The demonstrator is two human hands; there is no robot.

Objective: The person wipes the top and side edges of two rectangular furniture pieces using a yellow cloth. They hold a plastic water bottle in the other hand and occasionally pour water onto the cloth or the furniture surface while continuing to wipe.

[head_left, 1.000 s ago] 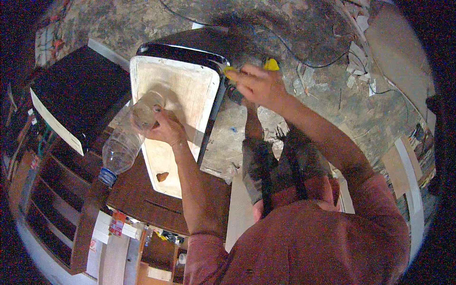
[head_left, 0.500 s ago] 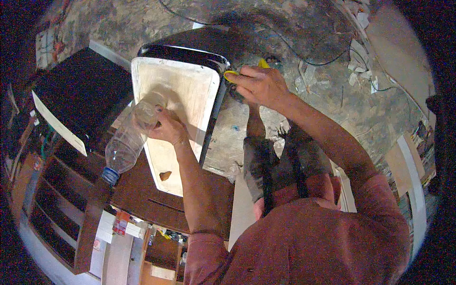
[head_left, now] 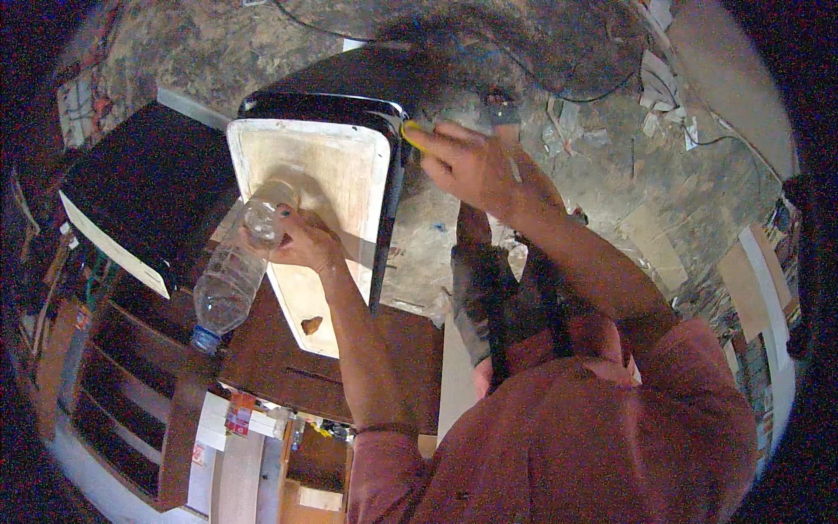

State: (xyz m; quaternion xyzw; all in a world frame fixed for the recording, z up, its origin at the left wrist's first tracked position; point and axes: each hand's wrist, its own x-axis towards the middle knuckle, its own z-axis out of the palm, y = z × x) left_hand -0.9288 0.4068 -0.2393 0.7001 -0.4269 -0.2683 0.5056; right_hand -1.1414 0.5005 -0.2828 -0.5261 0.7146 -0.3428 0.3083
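My left hand (head_left: 301, 243) is closed around the base end of a clear plastic bottle (head_left: 229, 288), which is tilted with its blue cap down to the left. The bottle is in front of a black glossy panel with rounded corners (head_left: 319, 107); its inner face is pale, with a white border and a small brown hole low down. My right hand (head_left: 467, 166) pinches a thin yellow piece (head_left: 414, 135) at the panel's upper right corner. The yellow piece's kind cannot be made out.
A black board with a pale edge (head_left: 113, 244) lies at the left. Below it stands brown shelving (head_left: 122, 393), beside a brown board (head_left: 367, 349). A dark cable (head_left: 314, 28) crosses the stained floor. Paper scraps (head_left: 659, 79) lie at the far right.
The panel, bottle and left hand appear slightly lower and left in view. My right hand has shifted left and down, keeping the yellow piece by the corner.
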